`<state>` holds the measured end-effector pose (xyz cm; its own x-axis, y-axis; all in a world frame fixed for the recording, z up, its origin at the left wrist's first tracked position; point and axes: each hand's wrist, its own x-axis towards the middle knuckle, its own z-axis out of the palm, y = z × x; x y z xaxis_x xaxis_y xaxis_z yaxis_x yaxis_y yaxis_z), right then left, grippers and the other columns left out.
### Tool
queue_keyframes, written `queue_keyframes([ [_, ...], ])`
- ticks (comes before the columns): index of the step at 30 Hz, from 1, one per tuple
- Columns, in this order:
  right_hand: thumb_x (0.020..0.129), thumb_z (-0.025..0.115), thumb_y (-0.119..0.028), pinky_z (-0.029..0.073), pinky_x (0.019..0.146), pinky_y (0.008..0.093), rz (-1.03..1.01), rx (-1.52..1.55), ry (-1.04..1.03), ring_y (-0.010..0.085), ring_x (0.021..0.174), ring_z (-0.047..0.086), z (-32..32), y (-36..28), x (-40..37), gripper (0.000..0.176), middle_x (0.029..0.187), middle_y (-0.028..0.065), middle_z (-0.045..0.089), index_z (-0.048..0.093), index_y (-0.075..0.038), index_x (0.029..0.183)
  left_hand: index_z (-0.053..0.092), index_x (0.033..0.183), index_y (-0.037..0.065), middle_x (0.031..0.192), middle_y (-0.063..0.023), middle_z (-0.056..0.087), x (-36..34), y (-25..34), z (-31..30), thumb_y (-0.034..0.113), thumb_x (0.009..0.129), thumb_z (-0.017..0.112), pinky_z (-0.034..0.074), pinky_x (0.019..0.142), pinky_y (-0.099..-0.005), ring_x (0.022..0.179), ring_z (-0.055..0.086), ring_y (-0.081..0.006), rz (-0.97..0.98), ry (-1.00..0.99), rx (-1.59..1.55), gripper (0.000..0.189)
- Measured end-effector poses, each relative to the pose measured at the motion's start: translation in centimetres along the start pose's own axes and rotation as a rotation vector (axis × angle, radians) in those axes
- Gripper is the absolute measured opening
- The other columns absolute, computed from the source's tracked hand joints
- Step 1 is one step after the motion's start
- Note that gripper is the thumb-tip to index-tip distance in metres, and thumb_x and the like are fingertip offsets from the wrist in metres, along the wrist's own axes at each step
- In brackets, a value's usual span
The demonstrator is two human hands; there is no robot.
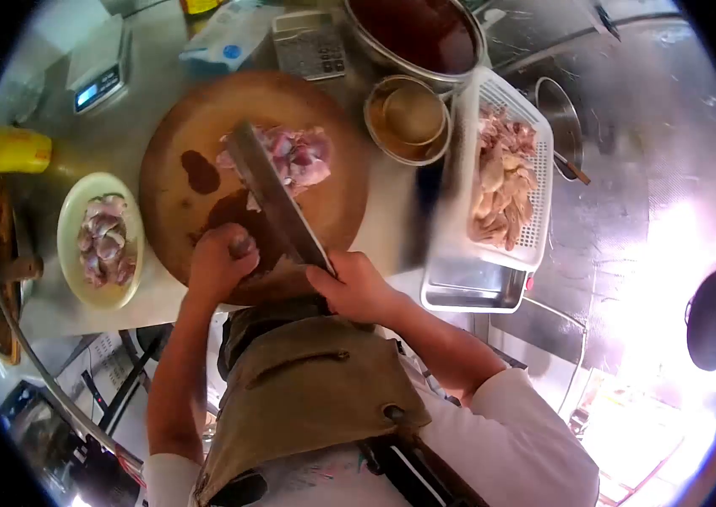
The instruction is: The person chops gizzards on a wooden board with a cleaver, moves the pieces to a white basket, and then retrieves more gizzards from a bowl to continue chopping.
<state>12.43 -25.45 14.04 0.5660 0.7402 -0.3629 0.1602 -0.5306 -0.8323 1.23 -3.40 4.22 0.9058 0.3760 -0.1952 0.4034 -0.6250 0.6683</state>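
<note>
A round wooden chopping board (337, 110) carries a heap of raw, purplish meat pieces, gizzards by their look (303, 156). My right hand (358, 287) is closed round the handle of a cleaver (277, 198), whose blade slants up and left across the board and overlaps the heap. Low on the board's left side, my left hand (224, 260) is closed on a small rounded piece of raw meat (243, 247), apart from the blade. Dark wet stains (200, 171) mark the wood. To the left, an oval pale bowl (70, 253) holds more gizzards.
Right of the board, a white plastic basket (541, 182) with pale meat overlaps a metal tray (468, 296). Behind are a small bowl (372, 135), a large pot of dark red liquid (413, 34) and scales (98, 89). A yellow bottle (11, 150) lies far left.
</note>
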Motion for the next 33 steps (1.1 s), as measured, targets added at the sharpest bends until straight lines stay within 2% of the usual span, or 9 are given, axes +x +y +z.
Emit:
queue_keyframes([
  [4, 0.095, 0.056, -0.028, 0.047, 0.051, 0.0367, 0.089, -0.126, -0.065, 0.0192, 0.051, 0.061, 1.0, -0.5, 1.4, 0.029, 0.057, 0.0118, 0.059, 0.059, 0.000, 0.087, 0.062, 0.106, 0.009, 0.083, -0.0156, 0.068, -0.6, -1.4, 1.3, 0.042, 0.071, 0.080, 0.052, 0.071, -0.0444, 0.083, 0.066, -0.0364, -0.289, 0.327, 0.024, 0.052],
  [6, 0.093, 0.054, -0.020, 0.047, 0.065, 0.0518, 0.272, -0.006, -0.156, 0.0467, 0.074, 0.061, 1.4, -3.3, 2.6, 0.023, 0.077, 0.0281, 0.062, 0.058, 0.002, 0.090, 0.061, 0.111, 0.010, 0.087, -0.0132, 0.068, -1.9, -0.5, -0.3, 0.042, 0.070, 0.081, 0.052, 0.075, -0.0439, 0.087, 0.064, -0.0358, -0.401, 0.268, 0.051, 0.056],
  [10, 0.093, 0.056, -0.017, 0.045, 0.062, 0.0517, -0.163, -0.169, -0.079, 0.0477, 0.073, 0.060, 4.8, -1.3, 5.0, 0.020, 0.074, 0.0282, 0.060, 0.056, 0.002, 0.088, 0.065, 0.106, 0.008, 0.093, -0.0127, 0.067, -3.2, -3.4, 0.0, 0.029, 0.075, 0.078, 0.051, 0.079, -0.0433, 0.091, 0.063, -0.0341, -0.023, 0.463, 0.044, 0.040],
  [12, 0.093, 0.056, -0.017, 0.044, 0.062, 0.0520, -0.078, -0.098, -0.066, 0.0487, 0.072, 0.059, 6.6, -1.6, 5.7, 0.021, 0.073, 0.0283, 0.059, 0.054, 0.003, 0.088, 0.068, 0.102, 0.005, 0.097, -0.0139, 0.067, -2.9, -4.1, -0.1, 0.025, 0.079, 0.076, 0.051, 0.082, -0.0430, 0.093, 0.064, -0.0339, 0.155, 0.432, -0.038, 0.032],
  [15, 0.093, 0.056, -0.018, 0.044, 0.062, 0.0523, -0.079, -0.106, -0.036, 0.0495, 0.072, 0.058, 7.4, -2.6, 6.1, 0.022, 0.073, 0.0289, 0.058, 0.053, 0.003, 0.086, 0.068, 0.092, 0.003, 0.095, -0.0137, 0.067, -2.5, -3.4, -0.1, 0.012, 0.078, 0.075, 0.052, 0.080, -0.0420, 0.089, 0.064, -0.0330, 0.174, 0.435, -0.172, 0.018],
  [24, 0.092, 0.055, -0.018, 0.043, 0.064, 0.0558, -0.010, -0.289, -0.121, 0.0522, 0.075, 0.057, 7.9, -3.1, 6.8, 0.024, 0.073, 0.0317, 0.058, 0.050, 0.005, 0.085, 0.067, 0.094, 0.007, 0.089, -0.0105, 0.064, -2.5, -4.4, 1.4, 0.005, 0.071, 0.070, 0.052, 0.072, -0.0397, 0.082, 0.060, -0.0314, 0.153, 0.536, -0.319, 0.024],
  [29, 0.093, 0.052, -0.018, 0.044, 0.067, 0.0574, -0.559, -0.708, -0.064, 0.0532, 0.075, 0.057, 8.7, -1.2, 8.3, 0.024, 0.075, 0.0333, 0.058, 0.050, 0.006, 0.088, 0.064, 0.090, 0.006, 0.087, -0.0109, 0.063, -2.5, -4.6, 1.4, 0.004, 0.068, 0.071, 0.052, 0.072, -0.0394, 0.081, 0.060, -0.0317, 0.178, 0.535, -0.317, 0.023],
  [31, 0.093, 0.050, -0.018, 0.045, 0.067, 0.0580, -0.599, -0.761, -0.043, 0.0537, 0.075, 0.057, 8.9, -1.4, 8.5, 0.024, 0.075, 0.0338, 0.058, 0.051, 0.006, 0.090, 0.064, 0.090, 0.005, 0.086, -0.0109, 0.063, -2.4, -4.7, 1.7, 0.004, 0.067, 0.071, 0.052, 0.072, -0.0395, 0.080, 0.060, -0.0318, 0.172, 0.550, -0.328, 0.024],
  [33, 0.094, 0.050, -0.019, 0.046, 0.068, 0.0586, -0.387, -0.596, -0.089, 0.0539, 0.075, 0.058, 8.9, -2.3, 8.2, 0.026, 0.075, 0.0337, 0.058, 0.051, 0.006, 0.092, 0.064, 0.091, 0.005, 0.086, -0.0108, 0.063, -2.3, -4.6, 1.9, 0.004, 0.067, 0.072, 0.052, 0.072, -0.0398, 0.081, 0.060, -0.0318, 0.153, 0.565, -0.346, 0.025],
])
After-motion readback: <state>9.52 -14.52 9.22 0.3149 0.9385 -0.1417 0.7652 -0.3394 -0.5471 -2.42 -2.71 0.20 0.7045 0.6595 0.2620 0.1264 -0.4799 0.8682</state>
